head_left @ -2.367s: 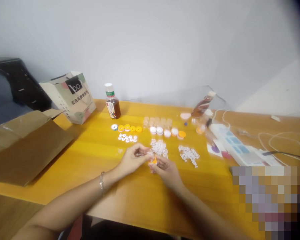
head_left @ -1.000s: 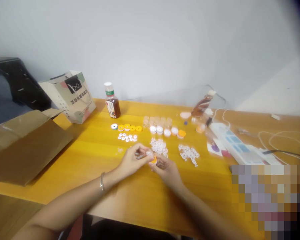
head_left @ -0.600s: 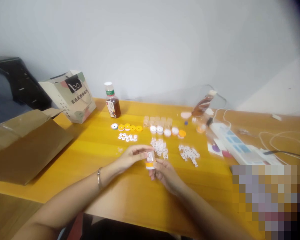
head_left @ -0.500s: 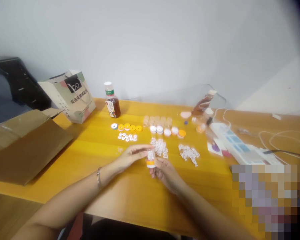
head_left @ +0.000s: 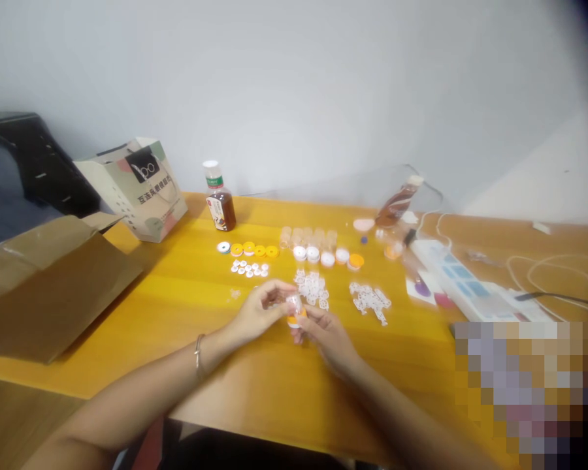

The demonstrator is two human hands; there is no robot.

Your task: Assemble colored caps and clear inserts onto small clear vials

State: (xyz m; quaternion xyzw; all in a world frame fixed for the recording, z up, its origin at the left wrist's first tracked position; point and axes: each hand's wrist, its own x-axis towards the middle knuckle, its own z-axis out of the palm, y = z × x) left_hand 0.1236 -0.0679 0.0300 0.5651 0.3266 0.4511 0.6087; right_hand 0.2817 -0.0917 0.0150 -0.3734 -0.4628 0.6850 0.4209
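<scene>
A small clear plastic container (head_left: 294,304) with an orange and white end sits between both hands, above the table's near middle. My right hand (head_left: 329,334) grips its orange and white lower end. Around the clear upper part, my left hand (head_left: 263,311) is closed with fingers and thumb; what lies inside the container is blurred. Just beyond my hands is a pile of small white plastic pieces (head_left: 312,288). Another pile of white pieces (head_left: 371,301) lies to the right. Small white round parts (head_left: 249,268) are grouped to the left.
Orange and white rings (head_left: 249,249), white caps (head_left: 328,259) and clear cylinders (head_left: 308,237) form rows. Behind stand a dark drink bottle (head_left: 221,205) and a paper bag (head_left: 151,189). A cardboard box (head_left: 59,287) is left; a tilted bottle (head_left: 396,203) and white cables (head_left: 549,267) are right.
My left hand has curled its fingers in closer around the container's clear top. The container has tilted slightly, while my right hand keeps its hold almost in place.
</scene>
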